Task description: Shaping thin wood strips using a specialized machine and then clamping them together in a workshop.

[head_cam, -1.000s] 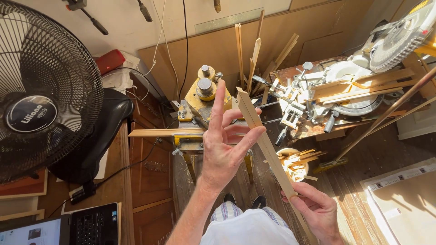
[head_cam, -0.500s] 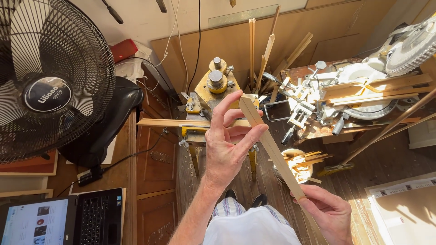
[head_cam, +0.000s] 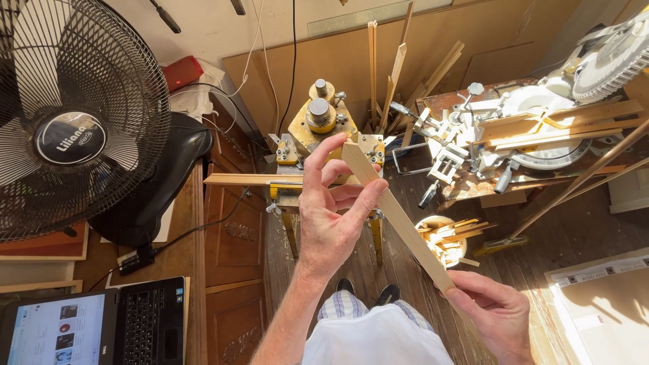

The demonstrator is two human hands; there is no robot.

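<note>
Little has changed: the left hand point(head_cam: 331, 223) still pinches the long pale wooden strip point(head_cam: 395, 216) near its top between thumb and fingers, while the right hand point(head_cam: 493, 314) keeps gripping its lower end, so the inspection holds steady

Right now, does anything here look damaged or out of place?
Nothing looks damaged. Both hands, left and right, hold the wooden strip, which looks straight. Only wood offcuts sit untidily in a bucket on the floor.

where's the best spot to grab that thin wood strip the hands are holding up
Grip the wood strip on its bare middle stretch, between the left hand near its top end and the right hand at its lower end. Come from the side, pinching its flat faces: it is long, thin and slanted.
</note>
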